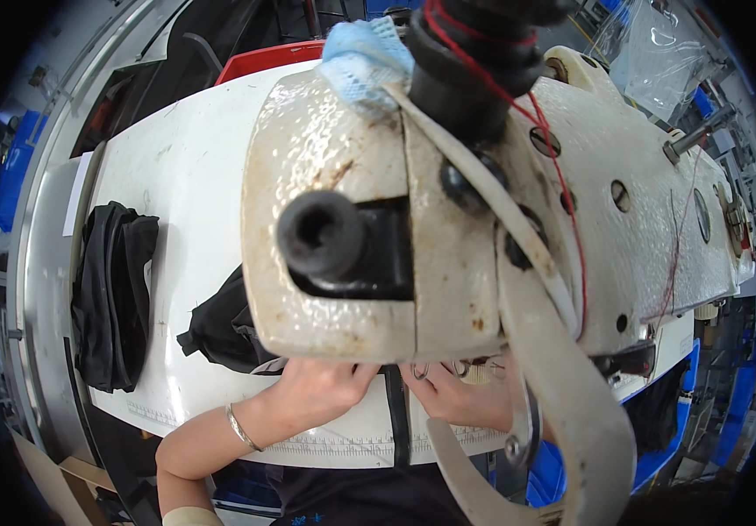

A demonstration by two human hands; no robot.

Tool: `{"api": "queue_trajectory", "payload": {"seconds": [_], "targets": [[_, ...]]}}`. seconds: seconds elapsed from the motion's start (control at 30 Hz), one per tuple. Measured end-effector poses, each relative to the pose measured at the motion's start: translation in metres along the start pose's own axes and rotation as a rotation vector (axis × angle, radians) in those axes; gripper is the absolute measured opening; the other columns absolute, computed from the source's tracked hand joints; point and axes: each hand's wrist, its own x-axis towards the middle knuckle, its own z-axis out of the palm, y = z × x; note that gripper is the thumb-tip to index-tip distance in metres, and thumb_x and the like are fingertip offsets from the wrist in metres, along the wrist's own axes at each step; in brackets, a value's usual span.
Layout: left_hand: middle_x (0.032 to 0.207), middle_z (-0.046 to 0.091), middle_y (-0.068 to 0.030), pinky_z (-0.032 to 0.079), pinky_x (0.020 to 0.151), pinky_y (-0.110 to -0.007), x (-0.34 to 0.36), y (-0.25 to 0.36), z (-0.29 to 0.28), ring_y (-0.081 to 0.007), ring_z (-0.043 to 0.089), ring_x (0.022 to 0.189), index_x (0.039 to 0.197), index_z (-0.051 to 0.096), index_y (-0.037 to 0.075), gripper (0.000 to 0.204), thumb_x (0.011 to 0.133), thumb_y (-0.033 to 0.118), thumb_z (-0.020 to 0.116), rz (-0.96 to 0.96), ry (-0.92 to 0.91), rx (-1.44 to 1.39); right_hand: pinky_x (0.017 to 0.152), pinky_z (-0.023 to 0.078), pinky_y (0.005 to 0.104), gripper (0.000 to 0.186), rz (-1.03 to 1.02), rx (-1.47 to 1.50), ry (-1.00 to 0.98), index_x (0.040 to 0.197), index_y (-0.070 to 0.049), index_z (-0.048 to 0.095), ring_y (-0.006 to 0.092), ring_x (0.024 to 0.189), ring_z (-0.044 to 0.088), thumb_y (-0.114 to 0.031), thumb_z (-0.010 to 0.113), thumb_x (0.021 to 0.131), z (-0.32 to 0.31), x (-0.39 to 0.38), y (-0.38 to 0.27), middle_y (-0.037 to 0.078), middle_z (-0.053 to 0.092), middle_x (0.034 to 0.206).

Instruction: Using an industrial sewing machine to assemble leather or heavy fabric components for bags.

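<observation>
A narrow black fabric strip point(398, 421) runs from under the cream sewing machine head point(334, 324) to the table's near edge. On its left, my left hand point(321, 390) is closed, its thumb and fingers drawn together at the strip; the fingertips lie partly under the machine head. My right hand point(466, 394) is at the strip's right side, with fingers stretched toward it and their tips hidden by the machine. Beside my left hand, a bunched black fabric piece point(224, 326) lies partly beneath the head. Small metal loops point(419, 370) show above my right fingers.
Folded black fabric point(115, 298) lies on the left of the white table point(185, 193). A curved pale lever point(584, 412) hangs before my right forearm. Red thread point(562, 167) crosses the machine. A red bin point(268, 60) stands behind; a blue bin point(549, 478) is at lower right.
</observation>
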Motion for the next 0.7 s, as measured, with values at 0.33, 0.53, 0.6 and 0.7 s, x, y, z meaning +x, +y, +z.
{"api": "queue_trajectory", "payload": {"seconds": [0.33, 0.53, 0.6, 0.7], "targets": [[0.095, 0.063, -0.0152, 0.050, 0.076, -0.043, 0.014, -0.010, -0.010, -0.0311, 0.061, 0.088, 0.086, 0.066, -0.001, 0.025, 0.063, 0.005, 0.060, -0.071, -0.010, -0.043, 0.068, 0.047, 0.0323, 0.037, -0.102, -0.139, -0.096, 0.108, -0.004, 0.064, 0.0206, 0.073, 0.056, -0.010, 0.055, 0.073, 0.006, 0.003, 0.014, 0.006, 0.060, 0.086], [0.092, 0.063, -0.0127, 0.049, 0.075, -0.044, 0.011, -0.016, 0.001, -0.0298, 0.061, 0.088, 0.090, 0.067, 0.002, 0.030, 0.061, 0.006, 0.060, -0.134, -0.043, -0.138, 0.073, 0.048, 0.0326, 0.033, 0.007, 0.008, 0.024, 0.109, -0.004, 0.061, 0.0202, 0.080, 0.057, -0.010, 0.054, 0.078, 0.009, 0.003, 0.018, 0.007, 0.060, 0.091], [0.092, 0.063, -0.0126, 0.049, 0.075, -0.043, 0.010, -0.017, 0.006, -0.0293, 0.061, 0.088, 0.090, 0.067, 0.002, 0.030, 0.061, 0.006, 0.061, -0.045, 0.034, 0.077, 0.075, 0.048, 0.0327, 0.032, 0.029, 0.036, 0.040, 0.109, -0.004, 0.061, 0.0200, 0.082, 0.057, -0.011, 0.054, 0.079, 0.009, 0.003, 0.019, 0.007, 0.060, 0.093], [0.092, 0.063, -0.0124, 0.049, 0.074, -0.043, 0.009, -0.021, 0.009, -0.0292, 0.061, 0.087, 0.092, 0.067, 0.002, 0.032, 0.061, 0.005, 0.061, -0.063, -0.043, 0.015, 0.078, 0.048, 0.0329, 0.030, 0.059, 0.085, 0.067, 0.110, -0.004, 0.059, 0.0198, 0.086, 0.058, -0.011, 0.053, 0.082, 0.009, 0.003, 0.020, 0.008, 0.060, 0.096]]}}
